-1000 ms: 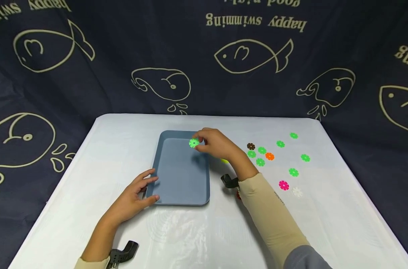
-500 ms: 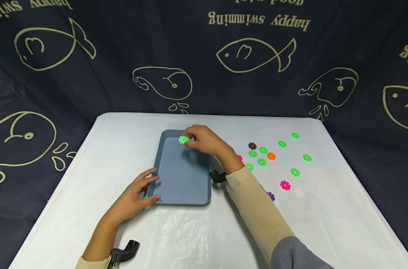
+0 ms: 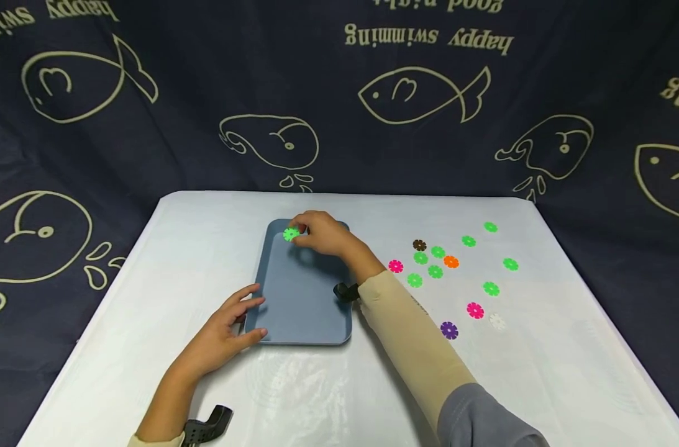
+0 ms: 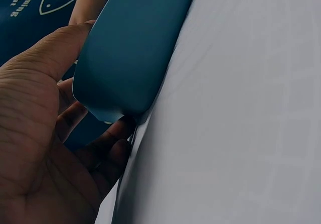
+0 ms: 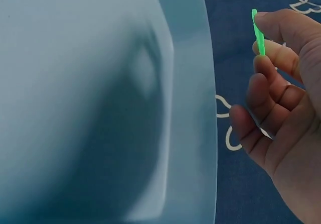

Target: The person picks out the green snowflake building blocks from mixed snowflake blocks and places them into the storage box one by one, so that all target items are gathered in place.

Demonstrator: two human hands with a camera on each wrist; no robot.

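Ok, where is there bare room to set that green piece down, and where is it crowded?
The blue tray floor is bare from the right hand, which pinches the green flower disc, down to the near rim where the left hand grips. The white table is bare left of the tray. Crowded: the scattered flower discs right of it.

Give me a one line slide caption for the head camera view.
Right hand pinches a green flower disc over the far corner of a blue tray while the left hand grips its near corner.

Right hand (image 5: 286,118) fingers (image 5: 275,58) pinch green disc (image 5: 257,32) edge-on beside blue tray (image 5: 188,108) rim.
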